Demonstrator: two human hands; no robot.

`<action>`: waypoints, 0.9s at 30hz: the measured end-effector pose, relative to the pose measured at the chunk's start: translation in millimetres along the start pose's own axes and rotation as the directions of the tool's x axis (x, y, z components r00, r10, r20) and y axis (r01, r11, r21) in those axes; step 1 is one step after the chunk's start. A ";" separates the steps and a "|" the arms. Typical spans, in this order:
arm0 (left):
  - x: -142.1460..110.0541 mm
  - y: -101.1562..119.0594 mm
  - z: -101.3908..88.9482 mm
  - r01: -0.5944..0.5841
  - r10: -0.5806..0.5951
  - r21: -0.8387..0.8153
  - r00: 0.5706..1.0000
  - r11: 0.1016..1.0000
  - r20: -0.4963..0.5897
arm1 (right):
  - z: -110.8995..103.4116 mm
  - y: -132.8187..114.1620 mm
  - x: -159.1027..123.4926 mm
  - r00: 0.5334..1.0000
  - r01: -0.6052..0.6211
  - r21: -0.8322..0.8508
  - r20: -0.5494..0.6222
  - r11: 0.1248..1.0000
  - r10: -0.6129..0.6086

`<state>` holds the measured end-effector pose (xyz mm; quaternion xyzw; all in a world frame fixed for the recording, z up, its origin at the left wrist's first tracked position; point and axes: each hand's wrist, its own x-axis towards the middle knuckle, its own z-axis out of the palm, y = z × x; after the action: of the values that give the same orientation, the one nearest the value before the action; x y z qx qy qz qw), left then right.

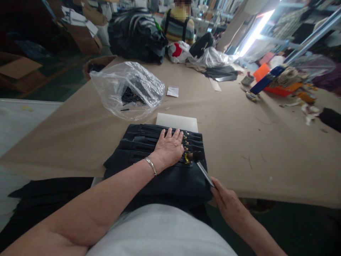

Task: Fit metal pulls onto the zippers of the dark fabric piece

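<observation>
A stack of black fabric pieces with zippers (149, 167) lies at the near edge of the brown table (239, 142), partly over a white board (177, 122). My left hand (170, 147) rests flat on the stack with its fingers stretched out, a bracelet on the wrist. My right hand (227, 201) is closed round the handle of a small hammer (200, 161). The hammer's dark head sits at the gold zipper pulls on the right side of the stack, just beside my left fingertips.
A clear plastic bag (130, 89) with dark zipper parts lies behind the stack. Farther back are black fabric heaps (137, 33), white bags and a seated person (179, 25). Orange trays and tools (277, 83) crowd the right side. Cardboard boxes stand at left.
</observation>
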<state>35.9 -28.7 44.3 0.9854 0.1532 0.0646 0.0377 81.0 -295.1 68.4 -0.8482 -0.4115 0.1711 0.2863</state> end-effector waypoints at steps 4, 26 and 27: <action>-0.1 0.2 -2.6 0.003 -0.002 -0.015 1.000 1.000 0.028 | -5.0 -2.1 -5.4 0.998 -0.051 0.050 0.049 0.997 0.048; 20.3 -59.9 -58.6 -0.084 0.129 -0.113 0.863 0.990 0.488 | -58.2 119.4 42.0 0.949 -0.258 -0.413 -0.277 0.873 0.150; 22.1 -67.2 -61.8 -0.079 0.121 -0.105 0.856 0.991 0.502 | -59.0 126.7 45.2 0.951 -0.223 -0.432 -0.292 0.874 0.098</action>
<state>28.2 45.4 101.6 0.9719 0.0837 -0.1888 0.1131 215.3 -342.5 32.4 -0.9381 -0.3265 -0.0207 0.1138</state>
